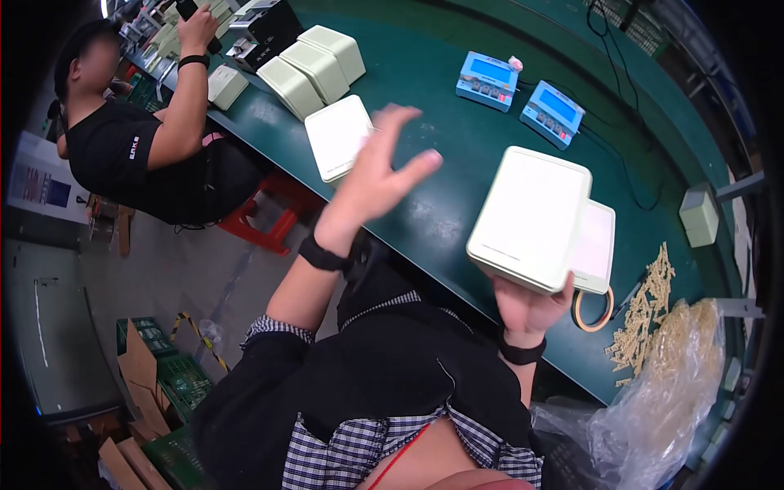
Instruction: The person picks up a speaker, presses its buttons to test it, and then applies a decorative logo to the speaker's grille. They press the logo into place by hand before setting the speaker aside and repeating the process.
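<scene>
Your right hand (529, 309) grips smooth pale-green plastic box with rounded corners (531, 216) from below, fingers closed on its near edge, box lifted and tilted above dark green flat surface (441, 131). Flat white plastic panel (594, 245) sits just behind box. Your left hand (377, 167) up in air, fingers spread wide, holding nothing. Tan tape ring (593, 310) near right hand. Heap of small beige pieces (645, 314) beside crinkly clear plastic bag (670, 400). Two blue boxy devices (523, 94) farther back.

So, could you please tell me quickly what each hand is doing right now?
Left hand: open, fingers spread, raised above the green table, holding nothing.
Right hand: gripping the pale rectangular casing from underneath.
</scene>
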A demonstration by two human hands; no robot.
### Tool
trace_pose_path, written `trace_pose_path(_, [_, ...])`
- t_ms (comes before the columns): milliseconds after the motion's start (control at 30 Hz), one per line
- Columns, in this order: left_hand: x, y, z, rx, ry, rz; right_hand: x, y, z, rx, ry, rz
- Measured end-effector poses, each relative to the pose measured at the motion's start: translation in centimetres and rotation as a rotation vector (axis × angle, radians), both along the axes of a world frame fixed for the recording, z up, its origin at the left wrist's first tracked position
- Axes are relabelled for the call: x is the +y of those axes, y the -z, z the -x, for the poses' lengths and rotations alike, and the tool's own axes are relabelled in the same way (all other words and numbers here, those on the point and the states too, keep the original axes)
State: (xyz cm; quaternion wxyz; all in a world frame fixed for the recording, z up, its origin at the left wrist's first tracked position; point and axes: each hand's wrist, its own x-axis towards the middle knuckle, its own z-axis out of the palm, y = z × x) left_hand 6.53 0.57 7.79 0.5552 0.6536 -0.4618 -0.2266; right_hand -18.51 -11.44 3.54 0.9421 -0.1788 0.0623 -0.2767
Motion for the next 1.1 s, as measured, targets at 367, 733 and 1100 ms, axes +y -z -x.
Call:
trace_pose_path(367, [-1.4, 4.5, 1.3, -0.834, -0.654, -0.757, -1.4, 0.5, 1.9, 0.037, 0.144, 0.038])
trace_pose_path(733, [-5.4, 0.3, -4.4, -0.600, -0.508, -0.227, -1.0, -2.8, 1.9, -0.246, 0.034, -0.063])
trace_pose_path(1100, [-4.9, -1.2, -28.1, -0.129, -1.236, -1.013, -0.3, -3.6, 2.5, -0.216, 0.115, -0.051])
